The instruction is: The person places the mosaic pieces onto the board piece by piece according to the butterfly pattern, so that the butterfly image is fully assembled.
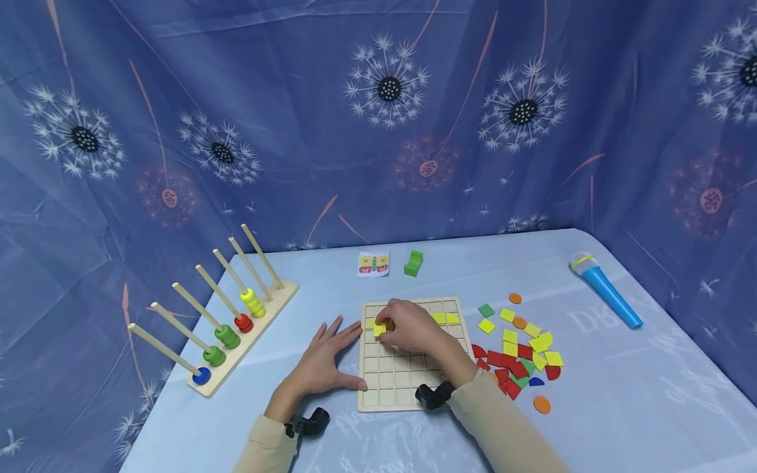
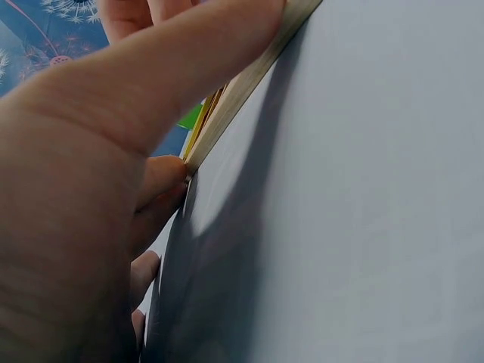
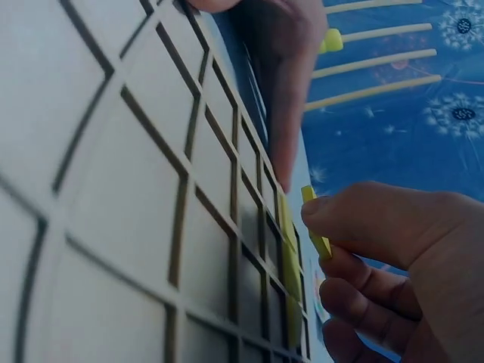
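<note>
A wooden grid board (image 1: 387, 380) lies flat on the table, divided into many square cells. My left hand (image 1: 322, 361) rests at its left edge with fingers spread; in the left wrist view the thumb and a fingertip touch the board's side (image 2: 246, 91). Over the board's upper left, my right hand (image 1: 414, 328) pinches a yellow square tile (image 3: 321, 246) between thumb and finger, held just off the grid. Yellow tiles (image 1: 445, 318) sit in cells of the second row, right of that hand. Part of this row is hidden behind the hand.
Loose yellow, red, green, orange and blue pieces (image 1: 518, 360) lie right of the board. A blue toy microphone (image 1: 609, 292) is farther right. Behind stand a patterned card (image 1: 374, 264) and a green block (image 1: 413, 263). A bead-peg rack (image 1: 242, 351) stands left.
</note>
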A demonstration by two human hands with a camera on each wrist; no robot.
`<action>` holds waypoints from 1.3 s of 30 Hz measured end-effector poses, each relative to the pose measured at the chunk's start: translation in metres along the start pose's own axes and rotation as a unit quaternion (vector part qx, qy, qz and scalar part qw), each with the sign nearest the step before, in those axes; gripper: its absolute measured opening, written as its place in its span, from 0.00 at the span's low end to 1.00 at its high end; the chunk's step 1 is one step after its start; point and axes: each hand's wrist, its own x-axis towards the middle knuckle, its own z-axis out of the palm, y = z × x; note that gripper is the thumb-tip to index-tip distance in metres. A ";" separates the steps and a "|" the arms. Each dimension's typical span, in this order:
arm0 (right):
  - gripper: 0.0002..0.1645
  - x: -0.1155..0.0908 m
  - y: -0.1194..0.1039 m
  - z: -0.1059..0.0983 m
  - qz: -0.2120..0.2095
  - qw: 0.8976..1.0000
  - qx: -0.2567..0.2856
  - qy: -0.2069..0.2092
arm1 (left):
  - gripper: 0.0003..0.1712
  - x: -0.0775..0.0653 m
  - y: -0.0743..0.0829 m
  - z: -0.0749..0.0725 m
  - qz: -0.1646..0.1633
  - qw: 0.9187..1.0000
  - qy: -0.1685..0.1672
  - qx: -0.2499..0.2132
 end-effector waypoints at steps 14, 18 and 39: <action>0.16 0.005 -0.009 0.016 -0.024 0.999 -0.021 -0.017 | 0.66 0.000 -0.003 -0.001 0.023 1.000 0.002 -0.002; 0.16 0.005 -0.010 0.017 -0.029 0.999 -0.011 -0.013 | 0.66 0.000 -0.004 0.000 0.024 1.000 0.003 -0.003; 0.13 0.002 0.002 0.010 0.008 1.000 -0.008 0.027 | 0.66 0.000 -0.004 0.001 0.017 1.000 0.006 -0.006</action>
